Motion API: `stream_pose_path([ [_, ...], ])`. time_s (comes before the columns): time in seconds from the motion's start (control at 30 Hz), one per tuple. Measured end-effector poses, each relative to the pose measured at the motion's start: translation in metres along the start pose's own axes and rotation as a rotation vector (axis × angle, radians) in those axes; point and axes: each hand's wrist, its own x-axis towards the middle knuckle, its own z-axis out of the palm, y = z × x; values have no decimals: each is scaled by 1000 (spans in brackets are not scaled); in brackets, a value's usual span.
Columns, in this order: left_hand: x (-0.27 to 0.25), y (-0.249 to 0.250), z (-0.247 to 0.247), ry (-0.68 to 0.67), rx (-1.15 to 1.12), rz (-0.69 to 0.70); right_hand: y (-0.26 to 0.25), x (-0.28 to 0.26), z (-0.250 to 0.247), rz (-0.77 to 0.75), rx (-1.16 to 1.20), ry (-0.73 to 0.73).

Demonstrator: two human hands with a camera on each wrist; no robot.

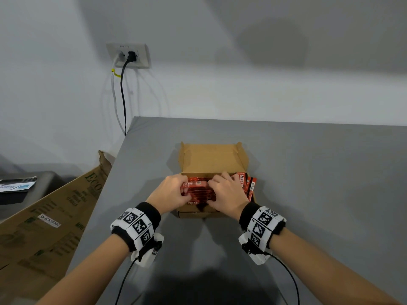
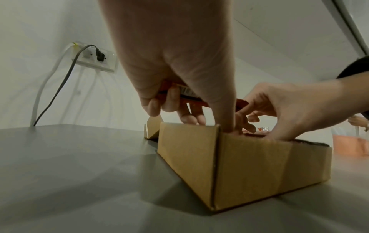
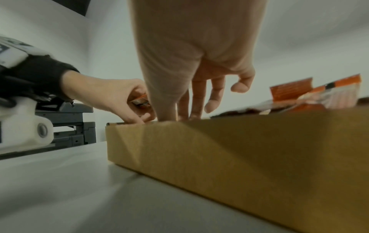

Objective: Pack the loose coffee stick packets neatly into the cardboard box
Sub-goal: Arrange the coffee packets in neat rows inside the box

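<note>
While a bundle of red coffee stick packets (image 1: 199,191) is held over the open cardboard box (image 1: 198,213), its left end is gripped by the left hand (image 1: 170,191), fingers curled under and thumb reaching down inside the box wall. The right end is pinched by the right hand (image 1: 226,195), whose fingers are bent over the stack; its little finger is lifted clear. Glossy foil wrappers are seen, printed with white "NESCAFÉ" lettering and a barcode. More packets (image 1: 247,186) are stood on end against the box's right wall. Plain brown corrugated board forms the box, its lid (image 1: 212,158) folded back. The box is set on a smooth grey table (image 1: 308,194). A flattened carton (image 1: 50,221) marked "ECO" is leaned beside the table.
</note>
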Motion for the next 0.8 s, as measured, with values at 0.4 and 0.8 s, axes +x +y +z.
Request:
stream_pose_path([
  [0.4, -1, 19, -5, 46, -544, 4, 1, -4, -26, 64, 712, 288],
  [0.8, -6, 9, 3, 563, 115, 416, 11, -14, -14, 84, 1135, 275],
])
